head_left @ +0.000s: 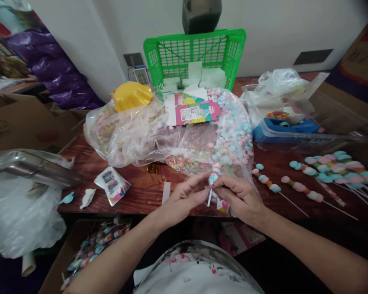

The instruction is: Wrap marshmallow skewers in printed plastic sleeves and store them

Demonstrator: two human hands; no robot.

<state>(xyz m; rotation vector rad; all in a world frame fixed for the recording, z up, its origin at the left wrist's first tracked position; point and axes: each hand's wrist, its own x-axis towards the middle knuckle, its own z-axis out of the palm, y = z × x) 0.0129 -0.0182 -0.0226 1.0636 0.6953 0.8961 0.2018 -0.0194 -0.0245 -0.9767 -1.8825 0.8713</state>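
Observation:
Above the table's front edge, my two hands meet around a marshmallow skewer (214,174) in clear wrapping, its pink and blue candy up and its short white stick pointing down. My right hand (242,198) pinches the gathered neck of the wrapping, just above the stick. From the other side my left hand (187,194) closes in with fingertips and thumb at the wrapping and stick. A colourful printed bit of the wrapper (223,205) shows below my right fingers. To the right lie unwrapped marshmallow skewers (300,188) on long white sticks.
Large clear bags of candy (131,139) and printed cards (196,112) fill the middle. Behind stands a green basket (194,41); right, a clear plastic bin (276,136). Printed bags (112,185) and a steel flask (37,167) lie left. A carton of wrapped skewers (95,245) sits below.

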